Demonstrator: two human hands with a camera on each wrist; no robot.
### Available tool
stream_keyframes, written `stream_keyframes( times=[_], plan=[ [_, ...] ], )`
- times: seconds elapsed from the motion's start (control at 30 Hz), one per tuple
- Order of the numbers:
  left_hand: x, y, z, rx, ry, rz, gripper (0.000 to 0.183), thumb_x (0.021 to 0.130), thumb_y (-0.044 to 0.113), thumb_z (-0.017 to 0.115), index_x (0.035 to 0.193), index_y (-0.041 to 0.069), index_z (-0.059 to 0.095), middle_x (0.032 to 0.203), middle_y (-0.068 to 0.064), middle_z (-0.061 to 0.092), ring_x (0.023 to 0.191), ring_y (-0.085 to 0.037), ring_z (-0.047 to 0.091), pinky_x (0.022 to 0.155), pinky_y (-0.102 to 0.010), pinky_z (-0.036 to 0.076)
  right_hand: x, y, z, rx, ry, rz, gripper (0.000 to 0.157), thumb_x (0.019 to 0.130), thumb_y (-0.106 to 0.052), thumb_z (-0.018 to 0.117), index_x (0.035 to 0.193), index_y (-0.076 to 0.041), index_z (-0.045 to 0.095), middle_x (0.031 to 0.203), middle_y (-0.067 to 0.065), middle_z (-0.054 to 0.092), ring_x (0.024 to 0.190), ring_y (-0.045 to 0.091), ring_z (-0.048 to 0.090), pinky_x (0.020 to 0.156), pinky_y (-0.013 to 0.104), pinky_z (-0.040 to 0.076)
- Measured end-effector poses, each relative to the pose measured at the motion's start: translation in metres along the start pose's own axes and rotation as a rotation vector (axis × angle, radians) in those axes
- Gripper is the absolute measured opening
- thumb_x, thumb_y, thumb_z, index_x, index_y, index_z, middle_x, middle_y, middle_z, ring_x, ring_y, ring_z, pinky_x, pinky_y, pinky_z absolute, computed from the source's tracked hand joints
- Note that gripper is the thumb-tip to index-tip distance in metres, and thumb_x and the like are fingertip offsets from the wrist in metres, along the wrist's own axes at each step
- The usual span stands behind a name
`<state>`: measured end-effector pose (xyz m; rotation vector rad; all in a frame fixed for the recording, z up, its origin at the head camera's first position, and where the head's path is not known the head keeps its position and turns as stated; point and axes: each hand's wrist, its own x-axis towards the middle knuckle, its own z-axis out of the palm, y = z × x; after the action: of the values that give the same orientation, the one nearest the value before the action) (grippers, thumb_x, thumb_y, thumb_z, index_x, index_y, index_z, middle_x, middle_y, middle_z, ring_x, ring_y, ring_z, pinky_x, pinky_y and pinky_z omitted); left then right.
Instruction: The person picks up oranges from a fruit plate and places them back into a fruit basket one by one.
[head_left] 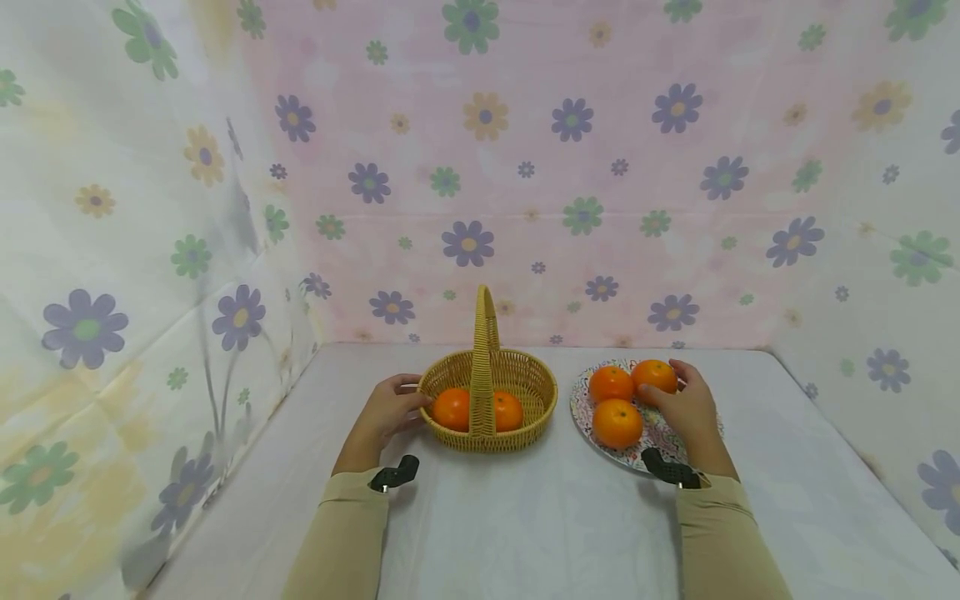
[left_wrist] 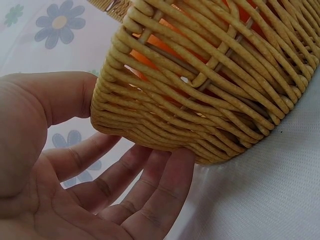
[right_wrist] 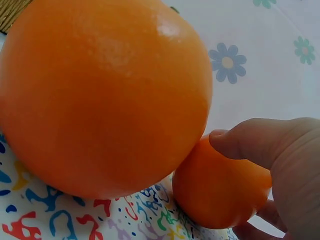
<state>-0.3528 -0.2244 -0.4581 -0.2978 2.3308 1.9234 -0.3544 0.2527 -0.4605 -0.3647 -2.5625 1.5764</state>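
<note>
A wicker basket (head_left: 522,439) with a tall arched handle stands upright on the table, two oranges inside, one on each side of the handle. My left hand (head_left: 386,408) holds the basket's left end; in the left wrist view the thumb presses the rim and the fingertips touch the woven wall lower down. To the right lies a round patterned plate (head_left: 663,435) bearing three oranges. My right hand (head_left: 692,410) grips the far right orange (head_left: 651,377), thumb on its near side. The right wrist view shows another orange (right_wrist: 105,95) large in front of the gripped one.
A white cloth (head_left: 525,525) covers the table. Floral fabric (head_left: 480,183) hangs behind it and at both sides. Bare tabletop separates the basket from the plate. Each wrist carries a black camera mount (head_left: 397,473).
</note>
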Motion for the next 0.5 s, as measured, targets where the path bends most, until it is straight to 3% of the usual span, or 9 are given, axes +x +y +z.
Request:
stream_keyframes(
  times=[0.5],
  plan=[
    [-0.0015, -0.0006, -0.0002, -0.003, -0.009, 0.01, 0.054, 0.091, 0.013, 0.074, 0.142, 0.01, 0.056, 0.142, -0.019, 0.057, 0.117, -0.032, 0.068, 0.095, -0.046, 0.061, -0.0013, 0.0052, 0.0031, -0.002, 0.033, 0.007, 0.088, 0.096, -0.03, 0.073, 0.164, -0.01, 0.021, 0.17, 0.021, 0.023, 0.148, 0.047, 0.034, 0.118, 0.061, 0.039]
  ],
)
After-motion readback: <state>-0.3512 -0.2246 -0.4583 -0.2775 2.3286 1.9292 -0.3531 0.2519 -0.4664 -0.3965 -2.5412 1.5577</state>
